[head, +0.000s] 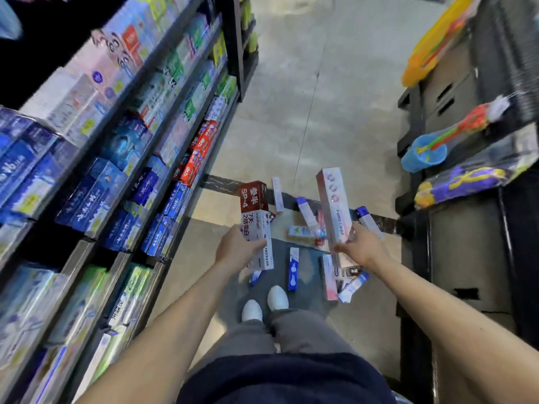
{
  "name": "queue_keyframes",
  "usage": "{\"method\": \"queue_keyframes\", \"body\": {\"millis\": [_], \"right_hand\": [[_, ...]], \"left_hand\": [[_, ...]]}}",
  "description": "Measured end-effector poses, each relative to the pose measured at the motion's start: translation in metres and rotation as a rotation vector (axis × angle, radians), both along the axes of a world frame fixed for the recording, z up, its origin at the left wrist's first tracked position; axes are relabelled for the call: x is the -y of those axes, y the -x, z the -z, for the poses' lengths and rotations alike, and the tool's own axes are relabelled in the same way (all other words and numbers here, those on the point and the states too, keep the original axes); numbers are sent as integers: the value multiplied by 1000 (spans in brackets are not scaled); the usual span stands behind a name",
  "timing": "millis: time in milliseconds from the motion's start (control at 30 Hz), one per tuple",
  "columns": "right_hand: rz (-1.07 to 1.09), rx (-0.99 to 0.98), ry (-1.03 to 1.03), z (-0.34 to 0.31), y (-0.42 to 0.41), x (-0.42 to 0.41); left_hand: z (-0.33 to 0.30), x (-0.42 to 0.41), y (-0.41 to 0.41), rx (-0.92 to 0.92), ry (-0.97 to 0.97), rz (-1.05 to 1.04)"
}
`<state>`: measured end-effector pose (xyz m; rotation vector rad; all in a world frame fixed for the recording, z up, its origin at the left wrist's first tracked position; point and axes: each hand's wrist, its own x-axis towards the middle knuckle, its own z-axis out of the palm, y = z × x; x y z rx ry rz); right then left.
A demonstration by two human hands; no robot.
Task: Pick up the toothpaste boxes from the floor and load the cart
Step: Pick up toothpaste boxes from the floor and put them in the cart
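My left hand (237, 247) grips a red and white toothpaste box (254, 211), held upright above the floor. My right hand (360, 246) grips the lower end of a long pink and white toothpaste box (334, 204), also raised. Several more toothpaste boxes lie scattered on the floor beyond my white shoes, among them a blue and white one (293, 268), a pink one (329, 277) and a white one with a blue end (306, 211). No cart shows in this view.
Shelves packed with toothpaste boxes (122, 158) run along the left of the aisle. On the right stands a dark display rack (455, 228) hung with a blue cup (423, 157) and toy packets. The concrete aisle floor (306, 97) stretches ahead.
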<state>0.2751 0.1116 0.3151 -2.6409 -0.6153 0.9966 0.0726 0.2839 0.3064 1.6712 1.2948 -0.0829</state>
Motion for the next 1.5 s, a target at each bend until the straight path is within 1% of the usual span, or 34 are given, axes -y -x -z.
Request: {"method": "queue_keyframes", "body": {"millis": [100, 233, 333, 433, 633, 700, 867, 1033, 1167, 1267, 1400, 1500], "right_hand": [[58, 19, -50, -20, 6, 14], [59, 52, -75, -41, 10, 37], [61, 85, -87, -57, 9, 58], [46, 118, -83, -71, 3, 80], [23, 105, -109, -95, -1, 129], [-18, 125, -133, -98, -1, 145], [-75, 61, -189, -96, 21, 172], [-284, 38, -204, -91, 69, 171], [-482, 58, -209, -102, 135, 159], [-635, 55, -214, -105, 190, 145], [-829, 73, -234, -104, 274, 128], [-905, 13, -234, -98, 348, 122]], "left_hand": [[-12, 8, 1, -18, -31, 40], [-31, 18, 8, -43, -114, 81], [-42, 24, 15, 10, -176, 86], [-52, 32, 26, 18, -231, 91], [-72, 72, 46, 18, -303, 30], [-75, 93, 57, 18, -319, -10], [-81, 158, 93, -8, -291, -108], [-93, 215, 147, -28, -284, -281], [-109, 247, 205, -14, -304, -392], [-121, 266, 260, -3, -288, -513], [-128, 298, 344, 60, -261, -674], [-121, 320, 411, 57, -272, -797]]}}
